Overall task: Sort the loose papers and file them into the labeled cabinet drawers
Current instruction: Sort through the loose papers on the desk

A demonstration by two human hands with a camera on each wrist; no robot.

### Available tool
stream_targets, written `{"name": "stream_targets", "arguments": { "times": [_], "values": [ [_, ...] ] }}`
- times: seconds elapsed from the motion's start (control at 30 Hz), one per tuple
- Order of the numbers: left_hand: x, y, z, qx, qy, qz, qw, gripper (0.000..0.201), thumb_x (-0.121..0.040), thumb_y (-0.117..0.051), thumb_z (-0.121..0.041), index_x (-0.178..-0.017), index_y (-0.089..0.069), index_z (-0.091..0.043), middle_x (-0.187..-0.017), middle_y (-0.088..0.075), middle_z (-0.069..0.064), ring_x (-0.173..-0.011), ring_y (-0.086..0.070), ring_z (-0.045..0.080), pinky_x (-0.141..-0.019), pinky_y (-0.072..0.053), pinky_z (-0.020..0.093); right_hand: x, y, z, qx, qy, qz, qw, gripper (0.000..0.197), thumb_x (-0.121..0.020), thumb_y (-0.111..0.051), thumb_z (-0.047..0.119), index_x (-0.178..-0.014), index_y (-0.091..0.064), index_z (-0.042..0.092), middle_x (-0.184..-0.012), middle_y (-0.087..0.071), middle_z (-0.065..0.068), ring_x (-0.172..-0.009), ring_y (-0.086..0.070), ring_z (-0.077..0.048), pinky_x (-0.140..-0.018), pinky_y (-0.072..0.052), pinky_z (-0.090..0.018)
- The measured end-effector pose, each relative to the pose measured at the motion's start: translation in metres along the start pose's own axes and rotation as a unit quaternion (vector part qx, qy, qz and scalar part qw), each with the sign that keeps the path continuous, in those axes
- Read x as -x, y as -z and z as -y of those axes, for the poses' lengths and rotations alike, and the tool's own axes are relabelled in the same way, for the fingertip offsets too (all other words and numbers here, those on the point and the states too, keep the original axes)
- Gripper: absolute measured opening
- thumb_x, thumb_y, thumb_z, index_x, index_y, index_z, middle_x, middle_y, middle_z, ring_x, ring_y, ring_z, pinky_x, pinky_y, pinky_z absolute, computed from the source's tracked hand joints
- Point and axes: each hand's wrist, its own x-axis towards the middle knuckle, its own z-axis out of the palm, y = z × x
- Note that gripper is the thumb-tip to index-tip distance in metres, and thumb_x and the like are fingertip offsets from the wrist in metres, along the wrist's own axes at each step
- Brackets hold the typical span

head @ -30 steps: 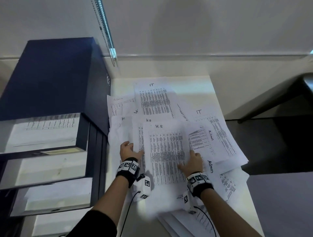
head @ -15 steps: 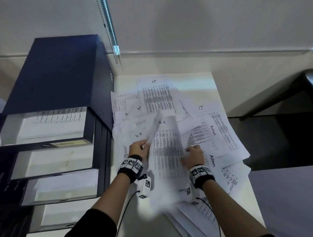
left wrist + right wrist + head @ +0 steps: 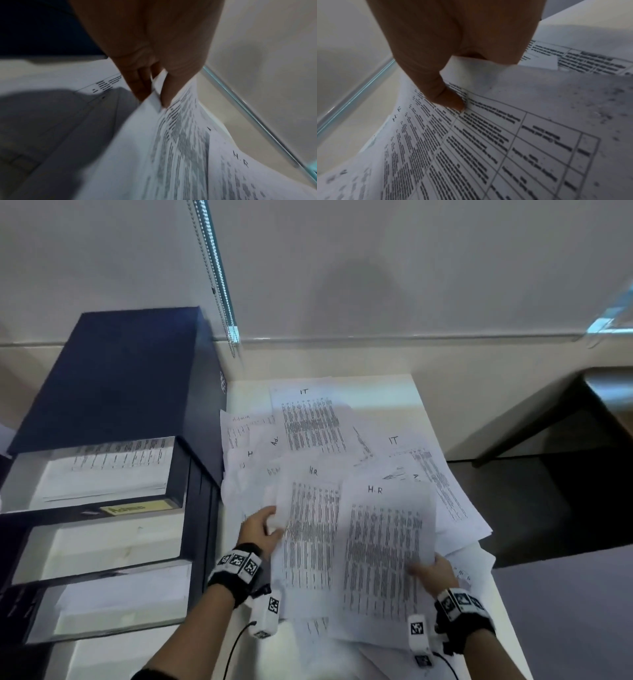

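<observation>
The right hand point(image 3: 433, 571) pinches the near right edge of one H.R sheet point(image 3: 383, 556), with the thumb point(image 3: 448, 100) on the printed side. To its left, the left hand point(image 3: 260, 529) pinches the left edge of a second HR sheet point(image 3: 310, 529). Both sheets are lifted over the pile of loose papers point(image 3: 318, 426) on the white table point(image 3: 383, 386). At the far left stands the dark cabinet point(image 3: 113, 378); its top drawer point(image 3: 102, 474), labelled Admin, is open and has paper inside.

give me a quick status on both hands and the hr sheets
Left hand pinches one HR sheet by its left edge. Right hand grips the other HR sheet. Both lifted off the pile; Admin drawer open, path unobstructed.
</observation>
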Motion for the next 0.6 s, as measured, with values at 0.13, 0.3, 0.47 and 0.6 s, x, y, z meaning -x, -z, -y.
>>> {"name": "stream_targets", "arguments": {
  "times": [0.13, 0.3, 0.47, 0.6],
  "values": [
    [0.0, 0.002, 0.02, 0.111, 0.114, 0.002, 0.987, 0.105, -0.073, -0.082, -0.002, -0.154, -0.017, -0.016, -0.148, -0.042, 0.012, -0.128, -0.049, 0.031, -0.106, -0.041, 0.037, 0.004, -0.009, 0.01, 0.013, 0.003, 0.0, 1.0, 0.03, -0.082, -0.069, 0.008, -0.11, -0.065, 0.0, -0.1, -0.069, -0.017, -0.085, -0.064, -0.028, -0.067, -0.048, -0.026],
    [0.002, -0.009, 0.016, 0.191, 0.175, -0.014, 0.966, 0.09, -0.055, -0.092, 0.001, -0.133, -0.048, -0.008, -0.104, -0.062, 0.01, -0.095, -0.059, 0.024, -0.09, -0.049, 0.032, 0.006, -0.033, 0.036, 0.022, 0.046, 0.005, 0.999, 0.026, -0.08, -0.074, 0.016, -0.104, -0.068, 0.007, -0.09, -0.069, -0.007, -0.075, -0.064, -0.02, -0.052, -0.044, -0.017],
    [0.003, -0.023, -0.015, 0.175, 0.119, 0.043, 0.976, 0.036, -0.077, -0.082, -0.026, -0.106, -0.065, -0.013, -0.105, -0.072, 0.01, -0.095, -0.067, 0.026, -0.086, -0.054, 0.037, 0.011, -0.052, 0.061, 0.013, 0.077, 0.02, 0.997, 0.038, -0.075, -0.082, 0.021, -0.107, -0.065, 0.011, -0.098, -0.071, -0.003, -0.08, -0.067, -0.017, -0.058, -0.049, -0.012],
    [-0.005, -0.017, -0.024, 0.144, 0.196, 0.126, 0.962, 0.091, -0.091, -0.029, -0.07, -0.146, -0.035, 0.001, -0.145, -0.044, 0.021, -0.131, -0.046, 0.036, -0.11, -0.036, 0.041, 0.009, -0.058, 0.069, -0.009, 0.103, 0.017, 0.994, 0.043, -0.072, -0.084, 0.02, -0.108, -0.061, 0.017, -0.095, -0.069, 0.004, -0.077, -0.066, -0.01, -0.059, -0.049, -0.014]
  ]
}}
